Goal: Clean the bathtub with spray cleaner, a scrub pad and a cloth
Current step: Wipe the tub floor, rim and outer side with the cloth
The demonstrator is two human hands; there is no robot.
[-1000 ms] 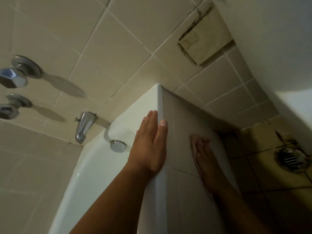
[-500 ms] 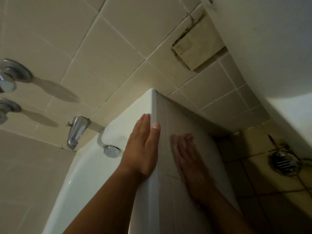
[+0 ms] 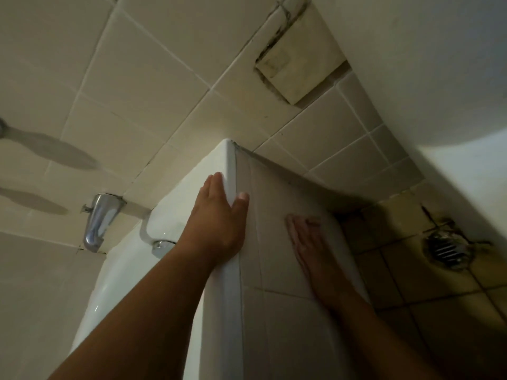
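Resting flat on the rim of the bathtub, your left hand has its fingers straight and together along the top. The thumb lies over the outer edge, and the hand holds nothing.

Item, right hand: pressed palm-down against the tiled panel on the tub's outer face, lower than the left and on the far side of the edge from it. Its fingers are straight. It is blurred, and nothing shows under or in it.

Item, bathtub: the rim runs away from you, from the bottom of the view up to the corner at the wall. Both your forearms lie along that line, one on each side of the edge. The basin drops away to the left of your left hand, so that hand is the nearer one to the inside. Your right is across the edge, on the floor side.

Item, fittings: a chrome overflow cap sits just left of your left wrist. The spout is further left, at the wall.

Item, floor: yellowed tile to the right of the panel, with a floor drain well apart from your right hand.

Item, spray cleaner, scrub pad, cloth: none in view. You would likely have to fetch one before any cleaning of the basin on your left.
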